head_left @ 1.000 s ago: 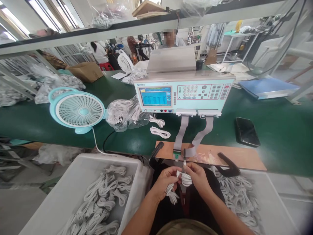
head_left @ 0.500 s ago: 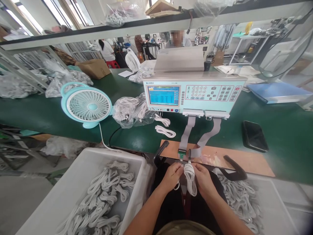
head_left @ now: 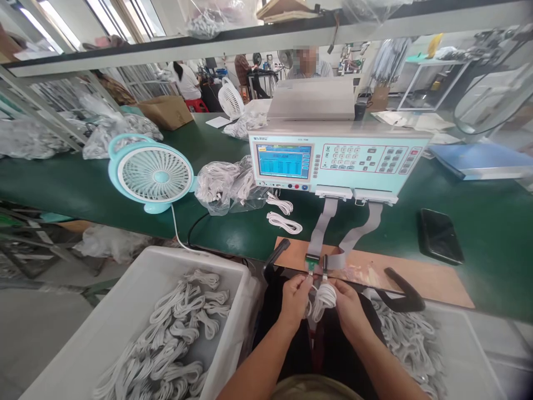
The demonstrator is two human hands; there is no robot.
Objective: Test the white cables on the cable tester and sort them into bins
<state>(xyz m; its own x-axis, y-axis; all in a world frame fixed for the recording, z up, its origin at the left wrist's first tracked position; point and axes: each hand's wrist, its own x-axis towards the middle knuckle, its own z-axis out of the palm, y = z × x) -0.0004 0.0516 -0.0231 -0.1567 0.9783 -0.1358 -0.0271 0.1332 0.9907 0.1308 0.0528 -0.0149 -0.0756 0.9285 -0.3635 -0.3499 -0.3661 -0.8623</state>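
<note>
A coiled white cable [head_left: 324, 300] hangs between my two hands over my lap. My left hand [head_left: 295, 300] is closed in a pinch on one cable end, right at a small green circuit board [head_left: 311, 263] on a grey ribbon cable [head_left: 320, 232]. The fingers of my right hand [head_left: 346, 300] are closed on the coil's other side, just under the dark connector [head_left: 325, 265] of the second ribbon cable [head_left: 353, 236]. Both ribbons run up to a light-blue test instrument [head_left: 353, 161] with a lit screen. The fingers partly hide the cable's plugs.
White bins with many coiled cables stand at left [head_left: 145, 266] and right [head_left: 462, 333]. Clamps [head_left: 277, 258] sit by a brown board [head_left: 433, 278] at the table edge. A blue fan [head_left: 156, 175], two cable coils [head_left: 284, 223] and a phone [head_left: 440, 236] lie on the green table.
The left cable end has moved up to the green board. The coil has swung and bunched up between my hands. The screen display differs, and the view has shifted slightly.
</note>
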